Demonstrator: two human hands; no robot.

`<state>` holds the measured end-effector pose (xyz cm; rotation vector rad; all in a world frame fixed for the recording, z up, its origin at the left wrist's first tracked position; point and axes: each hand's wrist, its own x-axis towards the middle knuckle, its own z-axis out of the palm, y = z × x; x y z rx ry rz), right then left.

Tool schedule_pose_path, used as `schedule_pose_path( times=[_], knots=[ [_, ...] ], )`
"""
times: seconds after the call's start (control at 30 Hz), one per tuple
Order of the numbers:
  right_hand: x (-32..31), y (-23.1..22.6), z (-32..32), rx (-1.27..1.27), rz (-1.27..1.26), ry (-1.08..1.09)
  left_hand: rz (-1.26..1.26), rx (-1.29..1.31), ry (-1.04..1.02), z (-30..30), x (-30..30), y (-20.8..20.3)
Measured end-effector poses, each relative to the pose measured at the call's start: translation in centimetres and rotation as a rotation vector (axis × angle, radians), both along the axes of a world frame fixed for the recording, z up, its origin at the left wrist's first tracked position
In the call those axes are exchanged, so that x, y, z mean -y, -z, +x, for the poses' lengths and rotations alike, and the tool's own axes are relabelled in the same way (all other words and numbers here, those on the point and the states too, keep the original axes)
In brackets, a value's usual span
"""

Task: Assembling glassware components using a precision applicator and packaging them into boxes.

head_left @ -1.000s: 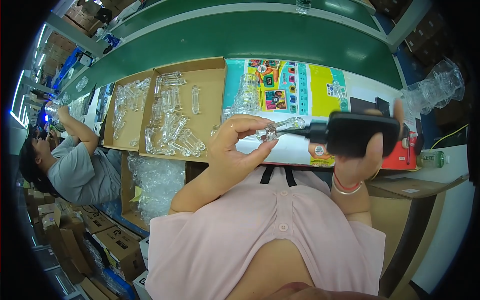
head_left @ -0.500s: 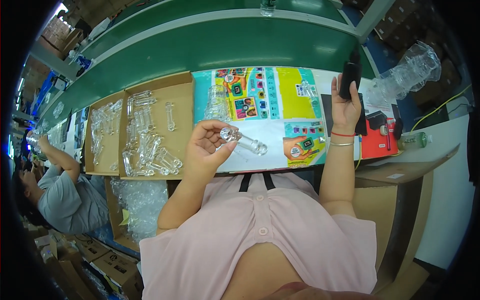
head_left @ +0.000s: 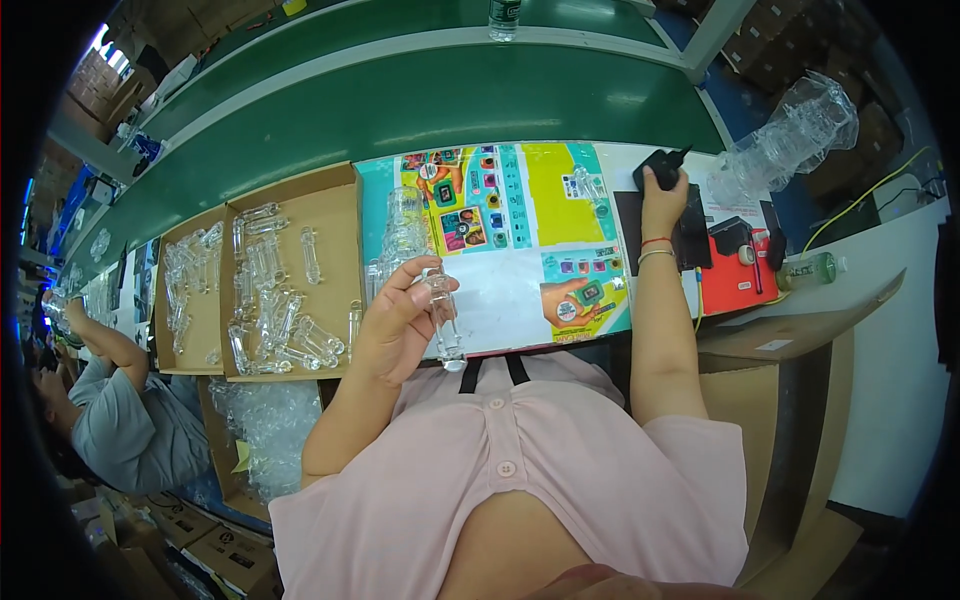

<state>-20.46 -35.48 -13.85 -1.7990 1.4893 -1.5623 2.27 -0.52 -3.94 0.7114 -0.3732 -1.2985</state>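
Note:
My left hand (head_left: 395,318) pinches a clear plastic tube-shaped piece (head_left: 446,325) near its upper end, over the front edge of the worktop. The piece hangs almost upright, its flared end down. Farther off to the right, my right hand (head_left: 664,205) is closed around a small black squeeze bottle (head_left: 656,168) with a thin nozzle. The bottle is tipped over, its nozzle toward the right. Beside my left hand stand stacked clear plastic parts (head_left: 404,222) on a printed colourful sheet (head_left: 495,275). Another clear piece (head_left: 591,190) lies on the sheet's far right part.
Cardboard trays (head_left: 345,215) of clear tube pieces (head_left: 262,262) lie to the left. A clear bag of nested plastic parts (head_left: 790,135), a red sheet (head_left: 735,280) and a green-tinted bottle (head_left: 815,269) are at right. A co-worker (head_left: 130,420) sits at far left.
The tube in my left hand has swung from slanting rightward to nearly upright. My right hand has turned the black bottle from upright to tipped over. The whole view has shifted slightly.

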Motion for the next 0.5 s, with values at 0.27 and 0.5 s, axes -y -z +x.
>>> schedule_pose_path(
  times=[0.27, 0.5],
  knots=[
    [0.7, 2.4, -0.7, 0.151, -0.079, -0.119, 0.033, -0.097, 0.007, -0.5, 0.9, 0.0],
    [-10.5, -9.5, 2.7, 0.31, -0.663, -0.044, 0.077, -0.168, -0.016, -0.8, 1.1, 0.5]
  ],
)
